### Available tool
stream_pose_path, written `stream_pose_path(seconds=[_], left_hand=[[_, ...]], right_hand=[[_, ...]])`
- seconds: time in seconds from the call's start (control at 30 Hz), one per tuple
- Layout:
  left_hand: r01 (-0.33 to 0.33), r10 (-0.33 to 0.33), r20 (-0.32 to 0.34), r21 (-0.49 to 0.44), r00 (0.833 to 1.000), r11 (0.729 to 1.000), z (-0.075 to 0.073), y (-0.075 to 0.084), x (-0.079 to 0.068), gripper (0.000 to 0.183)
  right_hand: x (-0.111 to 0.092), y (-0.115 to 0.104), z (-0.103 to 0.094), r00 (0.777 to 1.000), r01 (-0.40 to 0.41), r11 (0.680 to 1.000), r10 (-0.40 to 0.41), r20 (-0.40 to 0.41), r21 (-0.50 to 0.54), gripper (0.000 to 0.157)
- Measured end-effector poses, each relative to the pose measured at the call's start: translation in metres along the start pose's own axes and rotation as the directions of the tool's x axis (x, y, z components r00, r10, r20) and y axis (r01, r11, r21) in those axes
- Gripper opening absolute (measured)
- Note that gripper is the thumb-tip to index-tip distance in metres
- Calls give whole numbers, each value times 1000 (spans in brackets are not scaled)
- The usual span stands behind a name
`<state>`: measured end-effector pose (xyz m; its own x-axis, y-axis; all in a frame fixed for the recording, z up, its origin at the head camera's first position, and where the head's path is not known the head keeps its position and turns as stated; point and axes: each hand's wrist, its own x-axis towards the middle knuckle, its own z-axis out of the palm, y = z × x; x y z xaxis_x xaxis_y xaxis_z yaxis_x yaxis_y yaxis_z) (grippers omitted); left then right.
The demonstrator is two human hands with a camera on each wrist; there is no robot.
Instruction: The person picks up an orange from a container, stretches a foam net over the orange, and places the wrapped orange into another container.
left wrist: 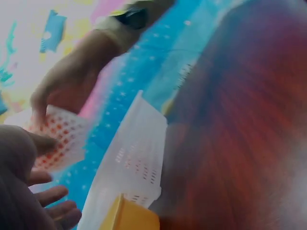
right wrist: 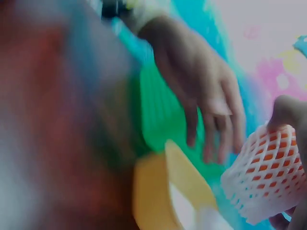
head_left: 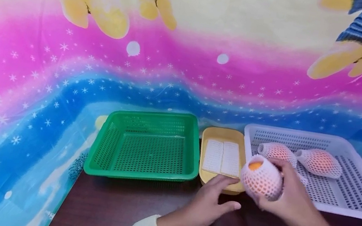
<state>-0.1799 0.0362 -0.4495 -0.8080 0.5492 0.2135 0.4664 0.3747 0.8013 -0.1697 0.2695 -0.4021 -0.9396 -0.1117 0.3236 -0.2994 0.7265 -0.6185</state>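
An orange fruit in a white foam net sleeve is gripped by my right hand, just over the near left rim of the white basket. The sleeve's open end tilts toward the head camera and bares a bit of orange. My left hand holds nothing; its fingers are extended over the front edge of the yellow tray. Inside that tray lie two flat white foam net sleeves. In the right wrist view the netted fruit shows close up.
Within the white basket lie sleeved fruits, two plainly seen, one a netted fruit on the right. A green basket stands left of the yellow tray. All rest on a dark wooden table against a patterned cloth.
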Motion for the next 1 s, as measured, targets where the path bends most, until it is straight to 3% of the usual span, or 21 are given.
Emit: stream_pose_path(seconds=[0.03,0.07,0.17,0.23,0.3,0.4,0.57,0.63,0.73,0.83,1.0], left_hand=[[-55,55,5,152,998,987,4,2,4,55],[-104,104,17,279,994,955,8,3,9,52],[-243,246,72,557,967,794,22,6,22,50],[-307,317,107,654,942,692,30,6,29,48],[-350,370,134,709,919,612,36,6,35,45],[-384,405,173,758,898,528,44,7,41,42],[-396,355,246,799,902,452,50,13,50,41],[-400,328,272,808,905,432,52,15,53,40],[-402,275,308,813,911,421,55,16,57,39],[-394,241,320,826,916,402,59,16,59,39],[-369,225,307,866,925,336,64,15,59,40]], right_hand=[[6,6,-6,999,35,998,-36,-23,-46,99],[13,12,-12,996,69,993,-73,-42,-99,99],[30,38,-32,989,125,964,-139,-43,-235,96],[41,59,-45,990,129,941,-139,-9,-313,95],[48,83,-59,992,123,917,-119,35,-380,96],[56,120,-79,993,103,871,-62,102,-481,96],[53,177,-101,984,65,797,50,173,-601,95],[49,194,-108,976,70,790,72,205,-609,95],[44,210,-114,957,86,789,105,271,-608,97],[40,217,-113,928,109,808,126,352,-578,96],[33,223,-102,921,214,823,9,389,-526,90]])
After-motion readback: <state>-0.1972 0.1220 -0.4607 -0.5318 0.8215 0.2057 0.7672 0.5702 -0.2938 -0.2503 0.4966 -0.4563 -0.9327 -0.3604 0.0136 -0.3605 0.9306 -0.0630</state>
